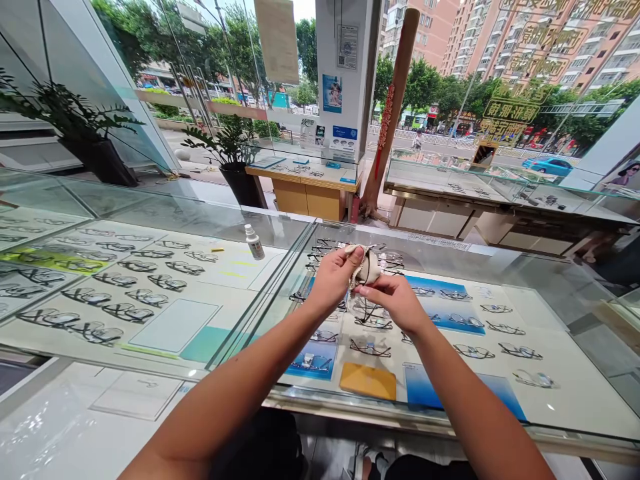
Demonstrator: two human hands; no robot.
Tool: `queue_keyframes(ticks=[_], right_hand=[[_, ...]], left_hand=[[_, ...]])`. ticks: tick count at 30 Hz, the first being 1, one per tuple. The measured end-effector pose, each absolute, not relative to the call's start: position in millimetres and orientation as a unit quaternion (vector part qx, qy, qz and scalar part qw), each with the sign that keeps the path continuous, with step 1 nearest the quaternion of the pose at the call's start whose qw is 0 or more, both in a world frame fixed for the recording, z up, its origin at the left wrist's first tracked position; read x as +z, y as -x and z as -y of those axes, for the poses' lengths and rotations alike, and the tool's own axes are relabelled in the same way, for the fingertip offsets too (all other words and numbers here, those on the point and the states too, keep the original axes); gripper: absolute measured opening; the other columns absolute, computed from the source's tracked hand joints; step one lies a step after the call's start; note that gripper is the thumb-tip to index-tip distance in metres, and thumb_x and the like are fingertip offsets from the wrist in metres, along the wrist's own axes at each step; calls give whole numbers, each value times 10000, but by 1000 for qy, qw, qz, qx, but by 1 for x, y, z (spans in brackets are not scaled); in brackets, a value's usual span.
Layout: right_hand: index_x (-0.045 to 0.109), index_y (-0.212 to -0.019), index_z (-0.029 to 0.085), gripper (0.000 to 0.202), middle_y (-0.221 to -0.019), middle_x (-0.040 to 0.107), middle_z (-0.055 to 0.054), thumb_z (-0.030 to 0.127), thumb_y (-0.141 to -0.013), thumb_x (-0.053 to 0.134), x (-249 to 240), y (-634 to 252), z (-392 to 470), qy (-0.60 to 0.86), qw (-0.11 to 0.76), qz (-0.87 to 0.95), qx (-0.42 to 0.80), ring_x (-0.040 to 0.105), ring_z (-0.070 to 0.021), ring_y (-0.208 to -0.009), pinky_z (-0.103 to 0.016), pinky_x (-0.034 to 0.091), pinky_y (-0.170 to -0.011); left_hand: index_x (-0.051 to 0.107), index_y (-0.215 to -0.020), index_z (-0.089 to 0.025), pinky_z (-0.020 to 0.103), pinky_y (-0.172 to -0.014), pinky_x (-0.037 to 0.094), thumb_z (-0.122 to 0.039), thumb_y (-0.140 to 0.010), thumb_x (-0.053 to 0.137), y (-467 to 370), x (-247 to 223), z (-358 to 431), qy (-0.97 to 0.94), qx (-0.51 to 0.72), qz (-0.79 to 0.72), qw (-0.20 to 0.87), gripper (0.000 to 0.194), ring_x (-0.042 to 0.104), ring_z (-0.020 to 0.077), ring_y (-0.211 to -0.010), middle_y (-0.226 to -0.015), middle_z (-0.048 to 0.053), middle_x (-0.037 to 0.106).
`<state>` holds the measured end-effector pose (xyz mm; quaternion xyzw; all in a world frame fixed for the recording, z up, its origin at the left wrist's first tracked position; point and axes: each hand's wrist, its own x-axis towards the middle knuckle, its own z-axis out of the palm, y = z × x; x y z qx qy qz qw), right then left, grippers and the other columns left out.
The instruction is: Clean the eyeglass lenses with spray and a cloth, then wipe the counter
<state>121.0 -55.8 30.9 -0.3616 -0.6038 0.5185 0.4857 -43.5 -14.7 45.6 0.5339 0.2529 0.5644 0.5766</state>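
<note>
Above the glass display case, my left hand point(334, 280) is closed, its thumb pressing a cream cloth point(371, 268) around a pair of eyeglasses. Part of the dark, thin frame of the eyeglasses point(367, 259) shows against the cloth; the rest is covered by cloth and fingers. My right hand point(400, 303) comes in from the right, thumb and fingers pinched at the lower side of the eyeglasses. Exactly which part it grips is hard to make out. Below both hands, rows of eyeglasses lie inside the case.
A small white spray bottle point(254, 241) stands on the glass top to the left. An orange-yellow case point(368, 381) lies near the front. More framed glasses point(139, 266) fill the left showcase. Potted plants point(242, 167) and a leaning wooden post point(393, 113) stand beyond the counter.
</note>
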Motion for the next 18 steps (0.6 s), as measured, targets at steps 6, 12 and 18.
queue_keyframes(ticks=[6,12,18], right_hand=[[837,-819,196,386,-848,748,-73,531,-684,976,34,-132,50,335,520,496,609,625,-214,-817,-346,485,-794],[830,-803,184,403,-848,749,-74,531,-671,987,30,-126,50,340,498,516,609,630,-220,-863,-353,465,-852],[830,-831,191,412,-884,753,-72,545,-685,984,27,-123,50,339,512,507,605,621,-213,-854,-346,463,-829]], left_hand=[[730,-1092,-133,255,-727,522,-391,-721,972,54,54,10,-530,452,-173,696,512,667,141,-738,-939,80,761],[730,-993,-129,228,-679,494,-398,-702,983,46,45,10,-533,502,-195,653,470,645,123,-696,-846,48,738],[741,-919,-113,244,-661,499,-596,-845,830,47,45,6,-522,498,-204,662,497,641,143,-687,-780,62,718]])
